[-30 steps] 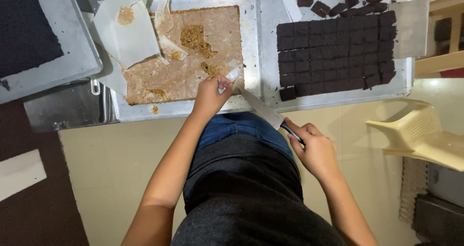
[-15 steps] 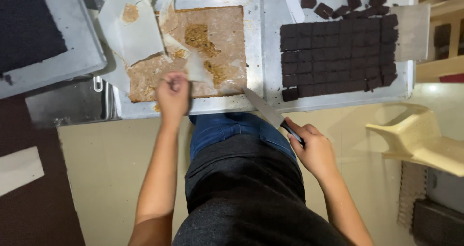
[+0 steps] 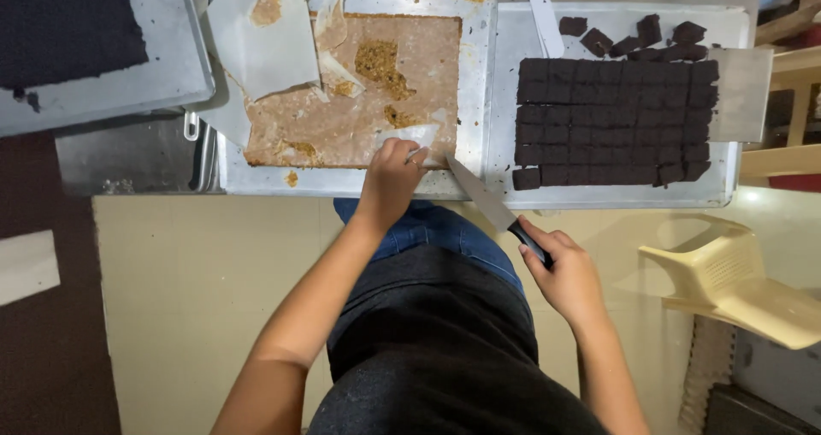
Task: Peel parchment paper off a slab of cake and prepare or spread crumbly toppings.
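Observation:
My left hand [image 3: 391, 176] rests at the near edge of a brown baked slab [image 3: 359, 101] on a metal tray [image 3: 462, 84], its fingers pinching a scrap of white baking paper [image 3: 410, 136] stuck to the slab. My right hand [image 3: 560, 268] is closed on the black handle of a long knife [image 3: 487, 200], whose blade points up-left toward the gap between the trays. To the right, a second tray [image 3: 513, 101] carries a dark brown slab cut into several small squares [image 3: 616, 123].
Peeled paper [image 3: 261, 46] lies folded over the slab's far left corner. A tray [image 3: 171, 67] with a dark slab sits far left. A cream plastic chair [image 3: 735, 281] stands to the right, wooden shelving [image 3: 795, 84] beyond it. Loose dark pieces [image 3: 629, 33] lie behind the cut squares.
My left hand moved from the slab's near left part to its near right edge and took hold of the paper scrap there. The right hand and knife stayed put.

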